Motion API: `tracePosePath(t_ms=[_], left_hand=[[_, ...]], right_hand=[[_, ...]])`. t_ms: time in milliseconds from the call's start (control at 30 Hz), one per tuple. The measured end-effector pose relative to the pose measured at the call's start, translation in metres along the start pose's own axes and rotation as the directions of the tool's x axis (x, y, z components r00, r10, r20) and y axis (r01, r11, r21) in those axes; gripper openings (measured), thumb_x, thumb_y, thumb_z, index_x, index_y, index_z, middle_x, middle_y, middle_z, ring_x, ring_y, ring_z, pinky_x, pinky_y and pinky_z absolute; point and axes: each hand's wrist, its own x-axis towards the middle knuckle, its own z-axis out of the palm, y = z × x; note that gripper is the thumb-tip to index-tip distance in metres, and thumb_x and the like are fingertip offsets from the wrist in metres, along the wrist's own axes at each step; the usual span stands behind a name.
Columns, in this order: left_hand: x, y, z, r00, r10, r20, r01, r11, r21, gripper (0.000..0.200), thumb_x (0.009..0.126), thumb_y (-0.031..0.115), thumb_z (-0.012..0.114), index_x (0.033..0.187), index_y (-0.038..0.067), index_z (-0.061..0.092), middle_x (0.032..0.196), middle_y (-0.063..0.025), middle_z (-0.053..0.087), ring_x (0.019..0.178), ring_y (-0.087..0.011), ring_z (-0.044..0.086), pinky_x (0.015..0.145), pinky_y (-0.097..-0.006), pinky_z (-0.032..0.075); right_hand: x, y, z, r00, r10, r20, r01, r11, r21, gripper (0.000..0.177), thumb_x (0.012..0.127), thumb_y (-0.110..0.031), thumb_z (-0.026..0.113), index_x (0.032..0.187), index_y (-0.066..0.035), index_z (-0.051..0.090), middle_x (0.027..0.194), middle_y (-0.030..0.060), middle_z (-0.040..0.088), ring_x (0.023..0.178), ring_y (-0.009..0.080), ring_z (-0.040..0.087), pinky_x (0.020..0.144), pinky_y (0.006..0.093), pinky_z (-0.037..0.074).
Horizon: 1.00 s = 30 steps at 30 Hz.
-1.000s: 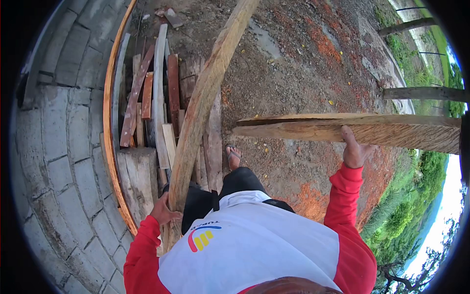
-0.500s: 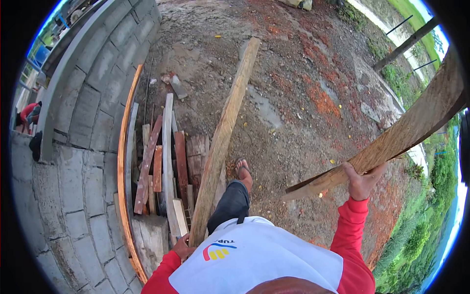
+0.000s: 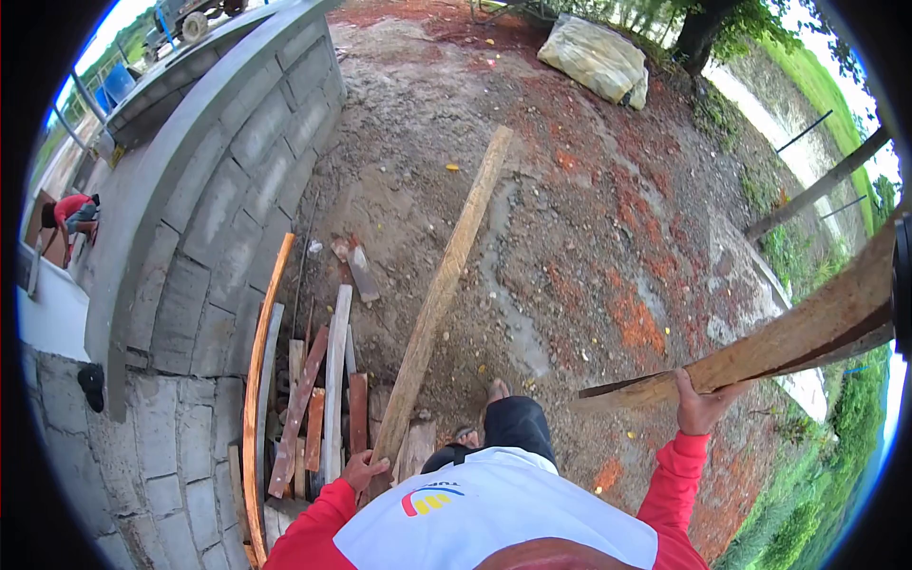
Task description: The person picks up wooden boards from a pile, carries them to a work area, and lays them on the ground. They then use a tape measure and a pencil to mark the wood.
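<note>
My left hand (image 3: 364,470) is closed on the lower end of a long wooden board (image 3: 442,290), which slants away from me toward the upper middle. At the right, my right hand (image 3: 703,404) grips a wide wooden plank (image 3: 779,350) from beneath. This plank appears curved through the lens and runs out at the right edge, so its far end is hidden. Beside the left-hand board lies a pile of scrap lumber (image 3: 312,418), with grey, reddish and bare pieces.
A concrete block wall (image 3: 214,266) rises on the left, with a long orange-brown strip (image 3: 261,380) leaning near it. Beyond it a person in red (image 3: 71,218) bends down. Muddy gravel (image 3: 589,247) stretches ahead toward a pale sack-like bundle (image 3: 594,59). A post (image 3: 817,185) leans at the right.
My view has lifted, showing more ground ahead and the whole pale bundle. My feet have shifted. Both hands keep hold of their pieces of wood.
</note>
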Motion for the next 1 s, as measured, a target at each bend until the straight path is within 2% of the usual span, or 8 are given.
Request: tracePosePath(t_ms=[300, 433, 567, 600, 733, 833, 933, 1000], left_hand=[[0.125, 0.225, 0.001, 0.993, 0.03, -0.115, 0.0, 0.968, 0.249, 0.043, 0.076, 0.03, 0.07, 0.103, -0.003, 0.062, 0.091, -0.0075, 0.065, 0.08, -0.0112, 0.058, 0.073, -0.0272, 0.046], [0.175, 0.296, -0.014, 0.987, 0.017, -0.158, 0.026, 0.962, 0.271, 0.043, 0.078, 0.03, 0.07, 0.104, -0.003, 0.062, 0.093, -0.0084, 0.066, 0.081, -0.0137, 0.06, 0.074, -0.0287, 0.048], [0.258, 0.341, -0.045, 0.994, -0.085, -0.066, 0.069, 0.975, -0.211, 0.038, 0.082, 0.027, 0.063, 0.108, 0.0, 0.06, 0.096, -0.0048, 0.064, 0.088, -0.0137, 0.059, 0.081, -0.0268, 0.044], [0.259, 0.409, -0.035, 0.996, -0.047, -0.077, 0.028, 0.973, -0.23, 0.038, 0.082, 0.027, 0.061, 0.109, 0.001, 0.059, 0.096, -0.0024, 0.062, 0.088, -0.0129, 0.057, 0.082, -0.027, 0.042], [0.379, 0.434, -0.09, 0.993, -0.096, 0.07, 0.115, 0.924, -0.365, 0.041, 0.081, 0.032, 0.062, 0.107, 0.001, 0.06, 0.094, -0.0027, 0.062, 0.084, -0.0115, 0.056, 0.076, -0.0263, 0.042], [0.428, 0.553, -0.109, 0.998, -0.06, 0.034, 0.068, 0.951, -0.302, 0.041, 0.082, 0.033, 0.061, 0.107, 0.001, 0.06, 0.093, -0.0026, 0.061, 0.084, -0.0102, 0.055, 0.075, -0.0253, 0.041], [0.506, 0.588, -0.139, 0.996, -0.001, -0.093, -0.033, 0.934, -0.357, 0.04, 0.084, 0.035, 0.059, 0.105, 0.001, 0.059, 0.088, -0.0046, 0.062, 0.076, -0.0128, 0.058, 0.07, -0.0274, 0.045], [0.513, 0.672, -0.151, 0.994, -0.101, -0.05, 0.071, 0.904, -0.421, 0.04, 0.085, 0.037, 0.058, 0.103, 0.001, 0.058, 0.084, -0.0071, 0.063, 0.07, -0.0158, 0.06, 0.065, -0.0295, 0.048]], right_hand=[[0.206, 0.004, 0.178, 0.991, 0.135, -0.011, -0.117, 0.891, 0.439, 0.1, 0.058, -0.003, 0.08, 0.136, 0.003, 0.018, 0.129, 0.0151, 0.034, 0.116, 0.0241, 0.038, 0.103, 0.0376, 0.027], [0.295, -0.006, 0.264, 0.997, 0.071, 0.035, -0.079, 0.891, 0.447, 0.096, 0.059, -0.002, 0.079, 0.134, 0.002, 0.021, 0.128, 0.0146, 0.035, 0.115, 0.0231, 0.039, 0.101, 0.0363, 0.031], [0.366, -0.032, 0.36, 0.976, 0.176, 0.128, -0.217, 0.846, 0.488, 0.09, 0.059, -0.002, 0.078, 0.132, 0.002, 0.025, 0.126, 0.0144, 0.037, 0.113, 0.0223, 0.041, 0.098, 0.0357, 0.035], [0.386, -0.036, 0.388, 0.966, 0.201, 0.161, -0.255, 0.828, 0.499, 0.088, 0.06, -0.002, 0.078, 0.131, 0.002, 0.026, 0.125, 0.0143, 0.038, 0.112, 0.0221, 0.042, 0.097, 0.0356, 0.035], [0.467, -0.045, 0.509, 0.989, 0.075, 0.129, -0.115, 0.934, 0.339, 0.076, 0.063, 0.004, 0.072, 0.127, 0.002, 0.031, 0.114, 0.012, 0.048, 0.097, 0.0186, 0.051, 0.085, 0.0324, 0.045], [0.538, -0.087, 0.602, 0.978, 0.077, 0.195, -0.163, 0.867, 0.472, 0.079, 0.063, 0.003, 0.072, 0.13, 0.001, 0.029, 0.116, 0.0125, 0.046, 0.098, 0.0186, 0.05, 0.086, 0.0321, 0.045], [0.605, -0.121, 0.677, 0.979, 0.017, 0.202, -0.103, 0.9, 0.423, 0.088, 0.063, 0.002, 0.072, 0.135, 0.002, 0.023, 0.123, 0.0133, 0.04, 0.109, 0.0213, 0.044, 0.096, 0.0349, 0.037], [0.642, -0.136, 0.719, 0.978, 0.0, 0.208, -0.092, 0.898, 0.43, 0.09, 0.062, 0.001, 0.072, 0.136, 0.002, 0.021, 0.126, 0.0135, 0.038, 0.112, 0.0221, 0.041, 0.098, 0.0357, 0.034]])
